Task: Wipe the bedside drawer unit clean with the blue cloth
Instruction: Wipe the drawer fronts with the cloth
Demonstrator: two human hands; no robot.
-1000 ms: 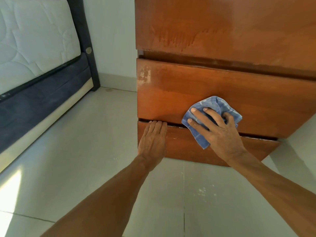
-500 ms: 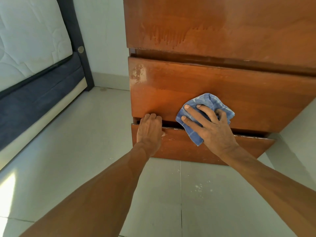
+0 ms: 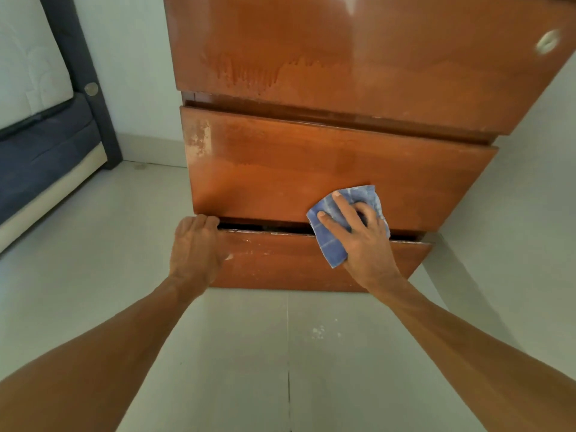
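wood, cloth and tile

i see the drawer unit in reddish-brown varnished wood, semi-glossy, with pale dull streaks and a worn, flaking patch at the middle drawer's upper left corner. the blue cloth looks soft and woven, with a faint grid. the floor is smooth pale tile with a slight sheen. the mattress is quilted white fabric.

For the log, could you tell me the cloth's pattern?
The cloth is blue with a faint pale grid, seen in the head view.
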